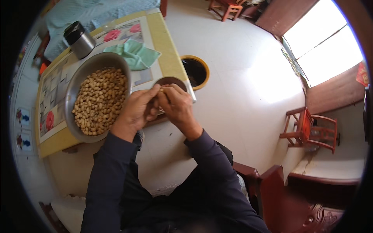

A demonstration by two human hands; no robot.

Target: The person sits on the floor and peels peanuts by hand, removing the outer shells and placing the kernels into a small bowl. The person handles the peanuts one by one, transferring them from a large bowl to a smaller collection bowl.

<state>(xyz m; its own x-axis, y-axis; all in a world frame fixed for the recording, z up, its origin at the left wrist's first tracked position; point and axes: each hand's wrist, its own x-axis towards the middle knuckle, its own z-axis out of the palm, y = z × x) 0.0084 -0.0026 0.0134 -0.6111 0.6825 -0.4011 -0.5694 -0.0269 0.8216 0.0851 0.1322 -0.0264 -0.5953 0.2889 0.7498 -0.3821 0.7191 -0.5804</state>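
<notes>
My left hand (134, 109) and my right hand (180, 107) meet at the table's near right corner. Thumbs and fingertips come together on a peanut (161, 90), of which only a small pale bit shows. Under my fingers stands a brown bowl (178, 81), partly covered by the hands, with some reddish pieces visible inside. Left of my hands, a large metal basin (68, 106) holds a broad heap of unshelled peanuts (99, 102). My left wrist passes close by the basin's right rim; whether they touch I cannot tell.
A crumpled green cloth (138, 56) and a steel jug with a black top (81, 42) lie beyond the basin on the table (163, 38). A yellow-rimmed bin (206, 71) stands on the floor at the table's right edge. Wooden chairs (306, 128) are farther right.
</notes>
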